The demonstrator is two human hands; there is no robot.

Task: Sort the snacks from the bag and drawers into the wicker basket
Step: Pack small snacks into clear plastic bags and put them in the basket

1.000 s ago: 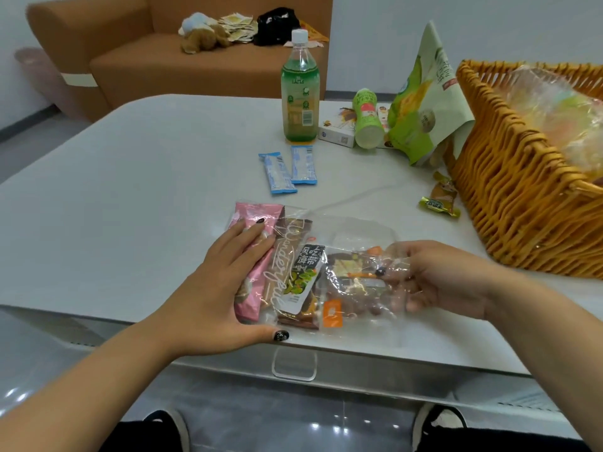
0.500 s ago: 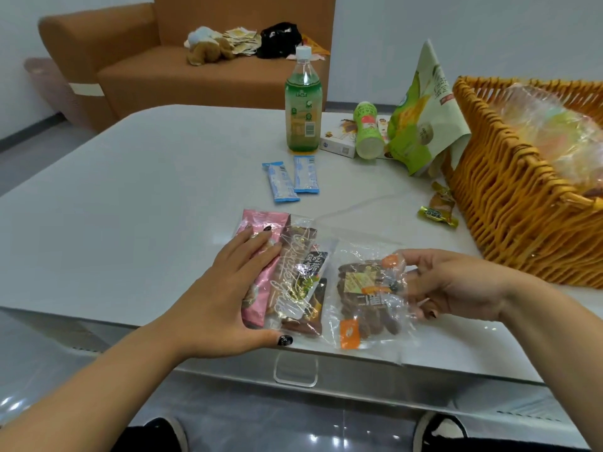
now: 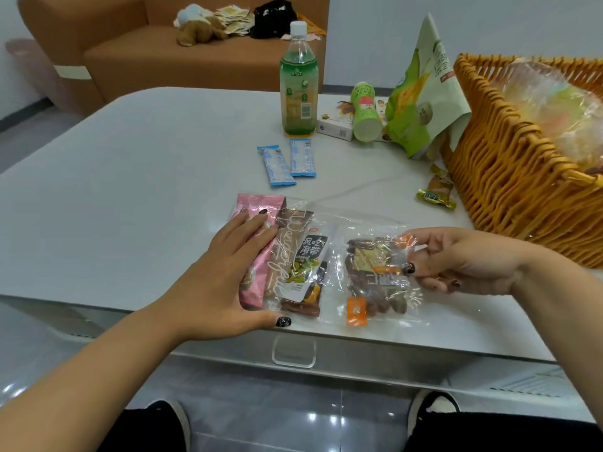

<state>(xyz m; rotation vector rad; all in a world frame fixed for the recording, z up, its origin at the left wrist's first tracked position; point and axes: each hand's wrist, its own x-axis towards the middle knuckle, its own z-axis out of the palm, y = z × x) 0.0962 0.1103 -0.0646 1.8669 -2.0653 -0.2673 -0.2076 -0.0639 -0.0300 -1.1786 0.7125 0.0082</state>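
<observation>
Your left hand lies flat w/ fingers straight, pressing the pink packet and clear snack bag onto the counter near its front edge. Your right hand pinches a clear packet of brown snacks just beside them. The wicker basket sits at the counter's right, w/ a clear bag inside.

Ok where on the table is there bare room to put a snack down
The table's whole left half, left of the blue sachets and pink packet, is bare. A smaller patch lies between sachets and candies. It is crowded by the bottle and basket.
</observation>
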